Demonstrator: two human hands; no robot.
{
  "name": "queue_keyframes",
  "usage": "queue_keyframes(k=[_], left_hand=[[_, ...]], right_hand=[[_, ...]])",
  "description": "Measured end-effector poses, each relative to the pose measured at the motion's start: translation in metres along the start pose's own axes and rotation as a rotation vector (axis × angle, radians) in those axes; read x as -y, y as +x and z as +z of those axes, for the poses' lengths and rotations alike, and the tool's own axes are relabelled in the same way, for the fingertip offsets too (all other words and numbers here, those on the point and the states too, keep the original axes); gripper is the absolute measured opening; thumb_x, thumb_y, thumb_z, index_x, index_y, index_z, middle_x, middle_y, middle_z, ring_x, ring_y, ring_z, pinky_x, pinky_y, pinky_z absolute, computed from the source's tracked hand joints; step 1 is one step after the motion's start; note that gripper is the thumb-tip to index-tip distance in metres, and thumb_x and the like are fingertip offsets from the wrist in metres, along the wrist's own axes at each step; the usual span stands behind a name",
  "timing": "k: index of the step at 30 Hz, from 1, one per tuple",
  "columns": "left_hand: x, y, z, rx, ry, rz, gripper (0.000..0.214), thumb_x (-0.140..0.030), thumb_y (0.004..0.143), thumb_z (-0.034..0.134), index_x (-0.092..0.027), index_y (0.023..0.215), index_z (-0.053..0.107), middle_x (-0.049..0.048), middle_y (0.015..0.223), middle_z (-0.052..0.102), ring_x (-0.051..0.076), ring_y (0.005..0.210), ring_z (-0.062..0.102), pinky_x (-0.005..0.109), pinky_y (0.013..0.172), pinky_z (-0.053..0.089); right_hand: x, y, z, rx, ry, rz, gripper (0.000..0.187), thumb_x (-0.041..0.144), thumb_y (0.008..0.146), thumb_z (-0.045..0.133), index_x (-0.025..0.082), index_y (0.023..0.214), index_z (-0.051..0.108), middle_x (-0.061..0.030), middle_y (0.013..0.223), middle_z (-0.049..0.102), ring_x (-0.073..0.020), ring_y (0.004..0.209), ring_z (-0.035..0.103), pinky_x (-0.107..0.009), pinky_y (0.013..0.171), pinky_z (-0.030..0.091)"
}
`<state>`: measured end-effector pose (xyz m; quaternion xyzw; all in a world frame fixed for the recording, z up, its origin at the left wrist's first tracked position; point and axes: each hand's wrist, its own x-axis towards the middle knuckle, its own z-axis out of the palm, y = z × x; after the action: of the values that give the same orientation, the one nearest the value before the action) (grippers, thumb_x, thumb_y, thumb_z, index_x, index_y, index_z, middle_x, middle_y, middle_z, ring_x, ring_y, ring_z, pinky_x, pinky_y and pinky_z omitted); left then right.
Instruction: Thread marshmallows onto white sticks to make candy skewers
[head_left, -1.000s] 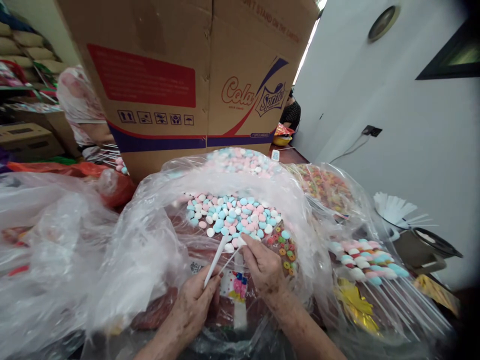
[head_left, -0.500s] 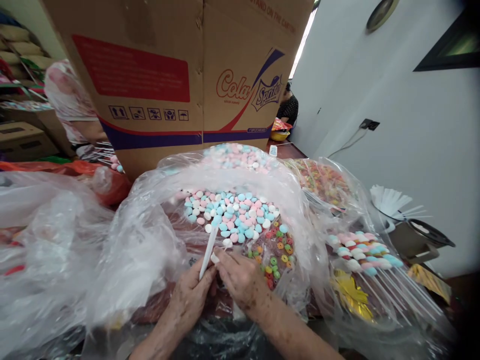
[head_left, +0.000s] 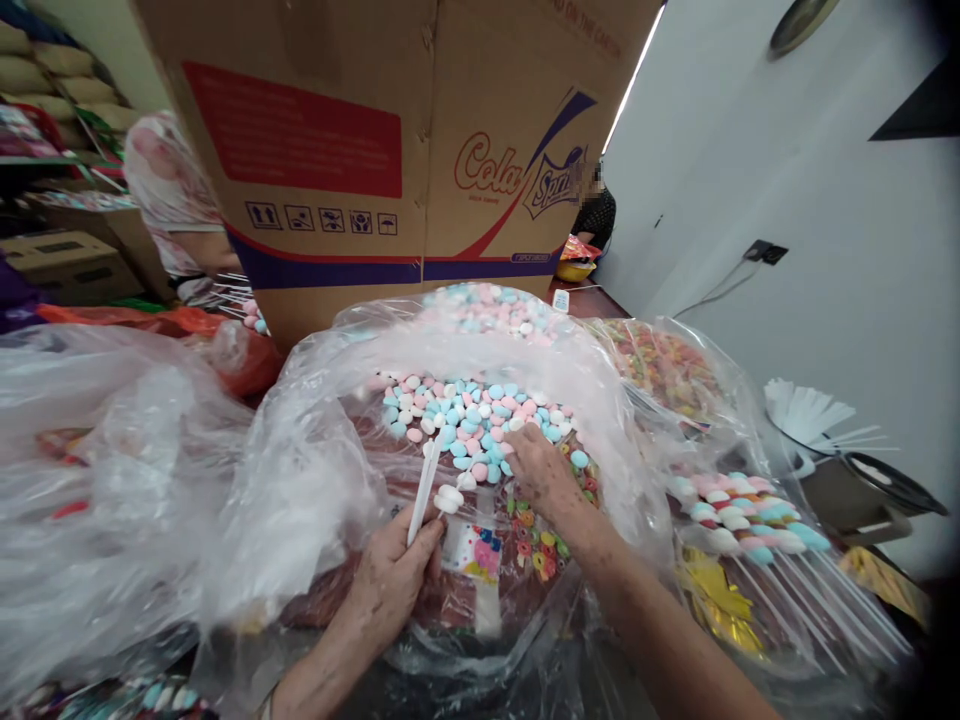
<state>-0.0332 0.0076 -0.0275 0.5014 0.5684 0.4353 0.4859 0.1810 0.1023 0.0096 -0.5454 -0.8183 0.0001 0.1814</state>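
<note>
In my left hand [head_left: 390, 565] are white sticks [head_left: 424, 490], slanting up toward the candy, with fingers closed round their lower ends. White marshmallow-like candy [head_left: 448, 499] sits just beyond that thumb; whether it is threaded on a stick is hidden. My right hand [head_left: 546, 475] reaches forward over the heap of pink, blue and white marshmallow-like candies [head_left: 469, 415]. Its fingers are bent together at the near right side of the heap, and what is between the tips is hidden. Small coloured candy rings [head_left: 536, 540] lie by the right wrist.
A big cardboard carton [head_left: 337, 250] stands behind the clear plastic bag [head_left: 300, 470]. Finished candy skewers [head_left: 757, 515] and gold ties [head_left: 720, 600] lie at right. White strips [head_left: 810, 415] stand beyond. One person [head_left: 169, 200] is behind the carton at left, another [head_left: 598, 215] at right.
My right hand has left my left hand and moved forward and right to the candy heap. A printed colourful wrapper now shows between the hands. The left hand still grips the sticks.
</note>
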Motion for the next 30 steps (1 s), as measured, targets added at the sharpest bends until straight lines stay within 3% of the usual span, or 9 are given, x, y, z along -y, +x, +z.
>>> queue_keyframes(k=[4, 8, 11, 15, 18, 24, 27, 30], left_hand=[[-0.003, 0.000, 0.000, 0.046, -0.020, -0.004, 0.026, -0.044, 0.086, 0.056, -0.020, 0.084, 0.065, -0.0066, 0.046, 0.055, 0.013, 0.038, 0.043, 0.021, 0.037, 0.031], [-0.006, 0.000, 0.000, 0.044, -0.034, -0.019, 0.026, -0.044, 0.085, 0.056, -0.020, 0.077, 0.064, -0.0065, 0.045, 0.054, 0.012, 0.037, 0.043, 0.021, 0.037, 0.030], [-0.009, -0.001, 0.001, 0.039, -0.042, -0.027, 0.028, -0.044, 0.085, 0.056, -0.020, 0.069, 0.060, -0.0064, 0.044, 0.053, 0.012, 0.037, 0.042, 0.021, 0.037, 0.030], [-0.015, -0.003, 0.001, 0.030, -0.037, -0.022, 0.031, -0.042, 0.085, 0.055, -0.021, 0.062, 0.057, -0.0070, 0.040, 0.049, 0.011, 0.035, 0.038, 0.021, 0.037, 0.028], [-0.018, -0.003, 0.001, 0.030, -0.038, -0.030, 0.031, -0.042, 0.084, 0.055, -0.021, 0.062, 0.058, -0.0086, 0.037, 0.043, 0.010, 0.032, 0.032, 0.021, 0.035, 0.022], [-0.012, -0.002, 0.001, 0.043, -0.069, -0.015, 0.026, -0.041, 0.086, 0.053, -0.021, 0.071, 0.060, -0.0081, 0.044, 0.051, 0.009, 0.033, 0.033, 0.021, 0.035, 0.022], [-0.009, -0.001, 0.000, 0.056, -0.068, -0.013, 0.027, -0.041, 0.087, 0.054, -0.020, 0.070, 0.060, -0.0080, 0.043, 0.051, 0.009, 0.033, 0.032, 0.020, 0.035, 0.023], [-0.008, -0.001, -0.001, 0.061, -0.047, -0.017, 0.030, -0.042, 0.086, 0.055, -0.020, 0.067, 0.060, -0.0065, 0.045, 0.053, 0.009, 0.034, 0.035, 0.020, 0.034, 0.024]], right_hand=[[0.002, -0.010, -0.008, 0.041, 0.072, -0.061, 0.014, 0.009, 0.083, 0.046, 0.020, 0.084, 0.055, -0.0024, 0.082, 0.056, -0.0167, 0.072, 0.051, -0.027, 0.066, 0.039], [0.005, -0.014, -0.020, 0.136, 0.221, 0.010, 0.011, 0.012, 0.079, 0.047, 0.021, 0.080, 0.054, 0.0016, 0.072, 0.055, -0.0143, 0.063, 0.048, -0.025, 0.059, 0.033], [0.004, -0.010, -0.022, 0.079, 0.292, 0.084, 0.013, 0.016, 0.081, 0.047, 0.021, 0.086, 0.058, 0.0018, 0.072, 0.056, -0.0143, 0.063, 0.049, -0.025, 0.061, 0.034], [0.005, -0.001, -0.015, -0.007, 0.227, 0.091, 0.014, 0.017, 0.084, 0.047, 0.019, 0.091, 0.059, -0.0028, 0.082, 0.061, -0.0179, 0.074, 0.055, -0.027, 0.067, 0.038], [0.012, -0.002, -0.010, -0.007, 0.129, -0.001, 0.014, 0.014, 0.086, 0.047, 0.018, 0.092, 0.058, -0.0065, 0.088, 0.063, -0.0212, 0.084, 0.057, -0.030, 0.074, 0.041], [0.038, -0.036, -0.002, -0.062, -0.088, -0.255, 0.023, 0.003, 0.086, 0.042, 0.019, 0.084, 0.059, -0.0080, 0.082, 0.063, -0.0226, 0.080, 0.054, -0.032, 0.074, 0.042], [0.039, -0.048, -0.004, -0.073, 0.015, -0.306, 0.020, 0.006, 0.088, 0.043, 0.019, 0.084, 0.057, -0.0058, 0.079, 0.061, -0.0208, 0.077, 0.054, -0.031, 0.072, 0.043], [0.029, -0.046, -0.014, -0.125, 0.201, -0.171, 0.014, 0.011, 0.090, 0.045, 0.019, 0.087, 0.056, -0.0039, 0.081, 0.061, -0.0184, 0.077, 0.056, -0.028, 0.071, 0.044]])
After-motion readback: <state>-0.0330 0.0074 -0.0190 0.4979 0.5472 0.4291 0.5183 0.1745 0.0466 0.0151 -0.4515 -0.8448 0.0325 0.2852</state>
